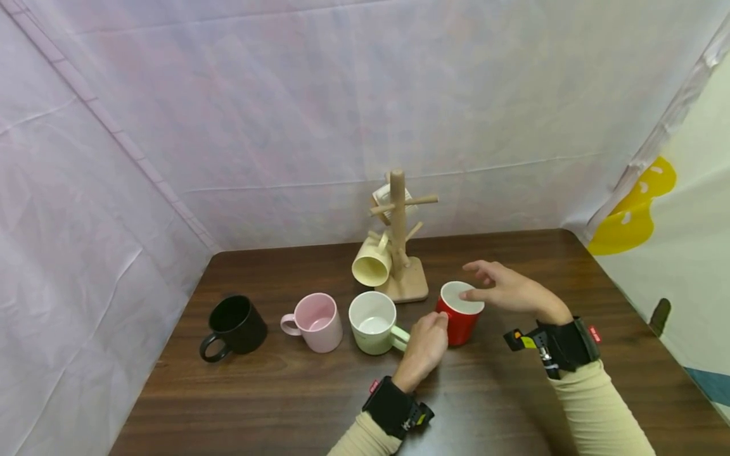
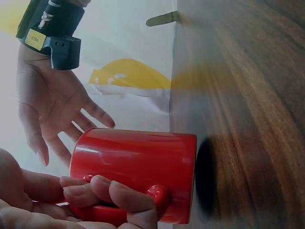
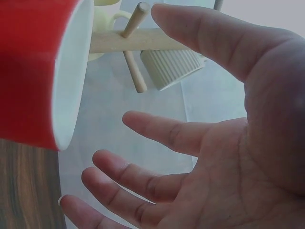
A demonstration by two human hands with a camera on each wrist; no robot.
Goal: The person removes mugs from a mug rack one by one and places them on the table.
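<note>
Left hand: the left hand (image 1: pixel 426 345) is curled round the handle of the red mug (image 1: pixel 461 323), fingers hooked through the loop, a hold that likely leaves the rim and body free
Right hand: the right hand (image 1: pixel 510 290) is released, fingers spread beside the mug's rim and holding nothing, perhaps placed there to steady the upper edge
Red mug: between the two hands, to the right of the row, its mouth up; whether the base touches the counter (image 1: pixel 296 405) or is just above it, the person's cameras do not settle
Green mug: the light green mug (image 1: pixel 372 324) stands upright just left of the left hand, its handle pointing towards that hand
Pink mug: the pink mug (image 1: pixel 318 323) is upright next along, handle turned left
Black mug: the black mug (image 1: pixel 236 324) stands at the far left, set apart, handle towards the near left
Mug rack: the wooden rack (image 1: pixel 397 221) stands behind the row, its broad base seemingly there to balance the pegs
Hung mugs: the yellow mug (image 1: pixel 372 263) hangs tilted low on the rack, mouth forward; the white ribbed mug (image 3: pixel 171 67) is higher, behind the post
</note>
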